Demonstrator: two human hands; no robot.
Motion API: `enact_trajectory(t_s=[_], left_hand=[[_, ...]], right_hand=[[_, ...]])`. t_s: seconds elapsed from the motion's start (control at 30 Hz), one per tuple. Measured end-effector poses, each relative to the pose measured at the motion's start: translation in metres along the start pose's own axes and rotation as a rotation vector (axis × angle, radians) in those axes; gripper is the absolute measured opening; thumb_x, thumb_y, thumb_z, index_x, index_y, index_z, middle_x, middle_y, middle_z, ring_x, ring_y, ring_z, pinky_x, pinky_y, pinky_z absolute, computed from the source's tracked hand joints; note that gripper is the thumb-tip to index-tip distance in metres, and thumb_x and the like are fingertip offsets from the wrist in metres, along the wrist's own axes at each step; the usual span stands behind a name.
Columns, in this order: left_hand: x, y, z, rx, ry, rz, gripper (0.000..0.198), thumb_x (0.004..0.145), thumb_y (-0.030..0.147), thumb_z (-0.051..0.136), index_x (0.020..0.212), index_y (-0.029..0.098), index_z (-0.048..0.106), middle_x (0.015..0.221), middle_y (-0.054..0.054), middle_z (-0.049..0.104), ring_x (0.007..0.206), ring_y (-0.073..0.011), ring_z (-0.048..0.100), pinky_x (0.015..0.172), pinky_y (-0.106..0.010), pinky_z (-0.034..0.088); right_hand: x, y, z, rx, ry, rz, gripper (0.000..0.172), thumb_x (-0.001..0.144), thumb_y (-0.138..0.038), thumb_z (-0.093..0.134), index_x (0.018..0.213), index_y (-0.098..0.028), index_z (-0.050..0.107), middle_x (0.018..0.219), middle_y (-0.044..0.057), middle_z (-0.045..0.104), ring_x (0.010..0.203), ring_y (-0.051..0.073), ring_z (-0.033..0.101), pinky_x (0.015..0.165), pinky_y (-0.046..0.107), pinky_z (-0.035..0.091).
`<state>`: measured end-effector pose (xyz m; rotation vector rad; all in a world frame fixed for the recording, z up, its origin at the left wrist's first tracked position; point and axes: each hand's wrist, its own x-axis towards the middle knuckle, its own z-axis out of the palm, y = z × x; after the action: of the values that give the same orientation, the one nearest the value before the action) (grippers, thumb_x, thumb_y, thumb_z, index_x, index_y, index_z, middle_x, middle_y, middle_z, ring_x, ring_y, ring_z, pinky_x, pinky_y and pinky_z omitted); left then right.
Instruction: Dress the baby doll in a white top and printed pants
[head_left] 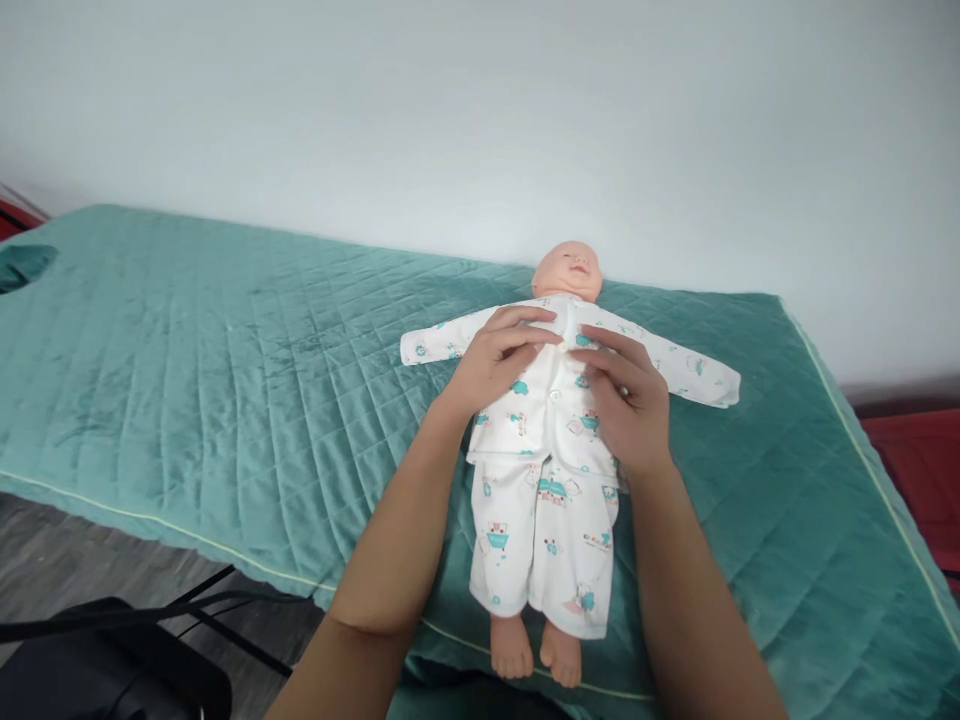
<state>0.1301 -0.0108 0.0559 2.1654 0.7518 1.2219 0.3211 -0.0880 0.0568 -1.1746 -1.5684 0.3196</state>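
A baby doll [568, 270] lies on its back, head toward the wall and bare feet toward me. It wears a white printed pajama shirt [525, 425] with buttons down the front and matching pants [502, 540]. My left hand [499, 360] rests on the chest at the left of the front opening, fingers stretched and apart. Across the opening, my right hand [630, 400] touches the other side with its fingers apart and slightly bent. A button [564, 345] shows between the fingertips, and a lower button [555, 396] is visible below it. Both sleeves are spread outward.
A green quilted cover [225, 380] lies over the table, against a white wall [450, 120]. Red objects [919, 480] stand beyond the right edge. At the lower left are a black item [112, 660] and dark table legs above a grey floor [60, 545].
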Motion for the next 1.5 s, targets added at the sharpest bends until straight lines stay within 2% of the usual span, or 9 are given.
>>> enact_trajectory(t_s=[0.1,0.2,0.33,0.43,0.63,0.8,1.07,1.27,1.5], left_hand=[[-0.001,-0.011,0.002,0.106,0.067,-0.036,0.029,0.101,0.033,0.049,0.117,0.025,0.072,0.138,-0.007,0.065,0.139,-0.0216,0.05,0.118,-0.046,0.038],[-0.008,-0.028,0.001,0.329,0.093,-0.151,0.039,0.104,0.038,0.04,0.129,0.023,0.066,0.147,-0.008,0.059,0.148,-0.0242,0.04,0.124,-0.053,0.027],[-0.028,-0.044,-0.01,0.635,0.052,-0.304,0.047,0.104,0.04,0.035,0.144,0.024,0.054,0.155,-0.008,0.05,0.151,-0.0284,0.035,0.126,-0.059,0.013],[-0.048,-0.047,-0.026,0.74,0.006,-0.375,0.051,0.104,0.042,0.033,0.151,0.025,0.045,0.16,-0.007,0.043,0.152,-0.0279,0.032,0.127,-0.058,0.011],[-0.082,-0.055,-0.068,0.772,0.023,-0.585,0.067,0.093,0.045,0.055,0.154,0.023,0.041,0.162,-0.007,0.039,0.151,-0.0282,0.033,0.126,-0.048,0.023],[-0.09,-0.058,-0.078,0.792,0.069,-0.694,0.063,0.092,0.03,0.047,0.154,0.021,0.042,0.158,-0.009,0.046,0.148,-0.0268,0.039,0.127,-0.048,0.022],[-0.089,-0.062,-0.076,0.745,0.13,-0.687,0.055,0.096,0.017,0.034,0.147,0.021,0.052,0.15,-0.008,0.056,0.145,-0.0242,0.045,0.125,-0.048,0.025],[-0.092,-0.078,-0.079,0.586,0.351,-0.635,0.039,0.1,0.022,0.042,0.133,0.017,0.062,0.135,-0.012,0.068,0.125,-0.0271,0.061,0.119,-0.053,0.032],[-0.09,-0.074,-0.077,0.674,0.26,-0.682,0.046,0.098,0.01,0.039,0.141,0.012,0.055,0.142,-0.014,0.062,0.137,-0.0255,0.052,0.122,-0.051,0.027]], right_hand=[[0.001,0.005,-0.001,0.001,0.022,0.024,0.027,0.094,-0.025,0.056,0.114,-0.032,0.073,0.134,0.003,0.066,0.128,0.024,0.058,0.108,0.052,0.049],[0.001,0.019,-0.002,-0.036,0.007,0.06,0.032,0.096,-0.034,0.057,0.126,-0.03,0.067,0.144,0.006,0.06,0.136,0.024,0.052,0.115,0.052,0.042],[-0.001,0.044,-0.008,-0.208,-0.031,0.092,0.045,0.101,-0.047,0.045,0.138,-0.026,0.059,0.151,0.009,0.053,0.143,0.024,0.045,0.12,0.053,0.034],[-0.008,0.06,-0.019,-0.433,-0.084,0.11,0.052,0.104,-0.047,0.034,0.145,-0.023,0.052,0.156,0.012,0.047,0.147,0.027,0.038,0.122,0.059,0.025],[-0.034,0.08,-0.064,-0.843,-0.221,0.233,0.064,0.101,-0.051,0.035,0.157,-0.02,0.034,0.165,0.013,0.031,0.153,0.033,0.025,0.12,0.067,0.019],[-0.049,0.083,-0.095,-0.934,-0.209,0.384,0.066,0.101,-0.051,0.033,0.159,-0.019,0.032,0.163,0.015,0.034,0.15,0.035,0.031,0.119,0.065,0.025],[-0.053,0.079,-0.096,-0.946,-0.088,0.584,0.064,0.1,-0.049,0.039,0.154,-0.015,0.042,0.16,0.024,0.035,0.145,0.038,0.039,0.117,0.058,0.03],[-0.053,0.081,-0.098,-0.943,-0.072,0.599,0.062,0.099,-0.046,0.04,0.153,-0.015,0.044,0.155,0.022,0.044,0.145,0.037,0.039,0.118,0.058,0.029],[-0.052,0.085,-0.099,-0.916,-0.045,0.59,0.059,0.095,-0.039,0.046,0.146,-0.01,0.048,0.149,0.02,0.051,0.141,0.035,0.043,0.117,0.057,0.031]])
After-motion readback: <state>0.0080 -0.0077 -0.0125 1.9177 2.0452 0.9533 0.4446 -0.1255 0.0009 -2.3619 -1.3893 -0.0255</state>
